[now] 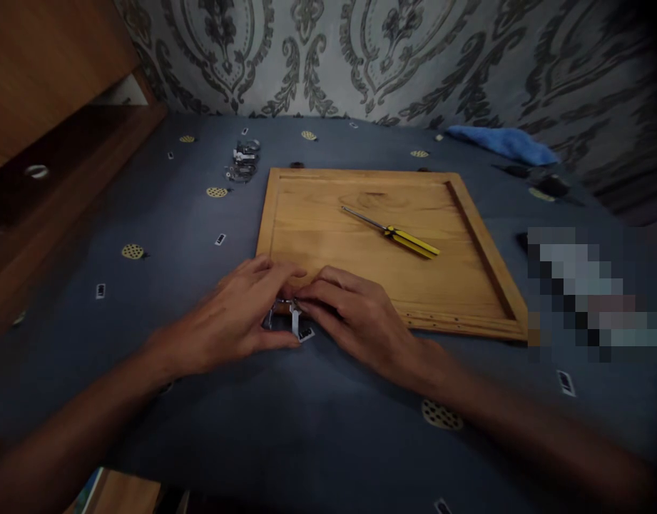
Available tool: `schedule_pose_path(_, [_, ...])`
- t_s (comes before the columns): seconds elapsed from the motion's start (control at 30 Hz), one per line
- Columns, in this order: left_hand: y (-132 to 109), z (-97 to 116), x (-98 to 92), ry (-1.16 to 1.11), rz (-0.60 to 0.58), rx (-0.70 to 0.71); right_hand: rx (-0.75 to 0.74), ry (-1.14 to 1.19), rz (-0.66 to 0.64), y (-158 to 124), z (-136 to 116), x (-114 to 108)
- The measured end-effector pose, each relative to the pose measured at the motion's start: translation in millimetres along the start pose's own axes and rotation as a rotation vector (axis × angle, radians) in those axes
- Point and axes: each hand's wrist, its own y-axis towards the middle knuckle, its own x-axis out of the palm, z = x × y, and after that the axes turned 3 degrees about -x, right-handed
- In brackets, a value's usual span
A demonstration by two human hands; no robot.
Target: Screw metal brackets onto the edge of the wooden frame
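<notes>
My left hand [247,307] curls at the near left corner of a framed wooden cabinet door [317,235], its thumb and fingers around a silver metal hinge [295,321]. The hinge sits at the door's near edge. Closed in a pinch, the fingertips of my right hand [354,314] touch the hinge's upper end. Whether a small screw is between them is hidden. On the door lies a screwdriver [411,241] with a yellow and black handle, its shaft pointing to the far left.
More metal hinges [244,160] lie in a group beyond the door's far left corner. A blue cloth [502,143] and dark items [550,185] are at the back right. Wooden furniture [65,86] borders the left side. A patterned dark blue cover [178,214] spreads beneath everything.
</notes>
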Motion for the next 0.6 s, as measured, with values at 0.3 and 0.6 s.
schedule_pose_path(0.3, [0.1, -2.7, 0.9, -0.004, 0.001, 0.007, 0.011, 0.026, -0.015, -0.9, 1.1, -1.5])
schedule_pose_path(0.6, [-0.4, -1.2, -0.3, 0.039, -0.010, 0.022, 0.004, 0.062, -0.018, -0.1, 1.6, -0.9])
